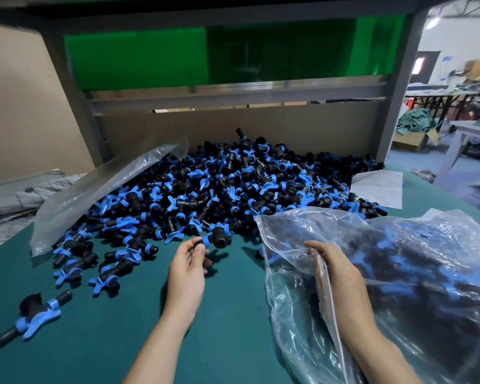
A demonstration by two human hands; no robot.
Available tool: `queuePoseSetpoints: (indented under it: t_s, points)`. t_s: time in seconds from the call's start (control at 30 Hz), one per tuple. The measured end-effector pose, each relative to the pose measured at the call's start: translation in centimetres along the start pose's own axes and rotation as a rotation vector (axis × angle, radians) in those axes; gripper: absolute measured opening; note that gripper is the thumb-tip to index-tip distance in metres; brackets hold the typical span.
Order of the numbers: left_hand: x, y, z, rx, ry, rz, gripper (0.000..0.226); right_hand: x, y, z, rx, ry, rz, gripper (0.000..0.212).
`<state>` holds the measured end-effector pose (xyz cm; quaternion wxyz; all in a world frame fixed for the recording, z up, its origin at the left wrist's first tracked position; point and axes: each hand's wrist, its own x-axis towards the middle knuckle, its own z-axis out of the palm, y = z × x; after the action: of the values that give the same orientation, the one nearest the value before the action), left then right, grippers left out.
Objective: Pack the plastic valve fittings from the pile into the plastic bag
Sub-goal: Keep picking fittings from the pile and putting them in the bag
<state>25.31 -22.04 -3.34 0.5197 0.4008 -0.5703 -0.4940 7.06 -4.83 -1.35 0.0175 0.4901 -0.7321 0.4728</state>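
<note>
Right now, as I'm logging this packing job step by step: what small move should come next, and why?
Probably carry the fitting rightward and drop it into the plastic bag. The left hand pinches it just in front of the pile, and the right hand grips the bag's edge, so the opening looks held ready beside it.

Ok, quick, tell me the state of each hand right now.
Left hand: pinching one black-and-blue valve fitting by its end.
Right hand: gripping the open edge of the plastic bag.
</note>
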Motion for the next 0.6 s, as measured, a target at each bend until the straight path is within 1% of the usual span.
queuePoseSetpoints:
  t_s: [0.17, 0.4, 0.6]
  points:
    - [-0.09, 0.08, 0.08, 0.000, -0.008, 0.005, 0.018, 0.00, -0.05, -0.02, 0.009, 0.003, -0.008, 0.038]
    - [-0.19, 0.04, -0.02, 0.036, -0.016, 0.009, 0.013, -0.01, -0.12, -0.06, 0.012, 0.000, 0.004, 0.039]
    - [-0.25, 0.24, -0.01, 0.068, -0.013, 0.007, 0.013, -0.02, -0.22, -0.10, 0.028, 0.013, -0.004, 0.030]
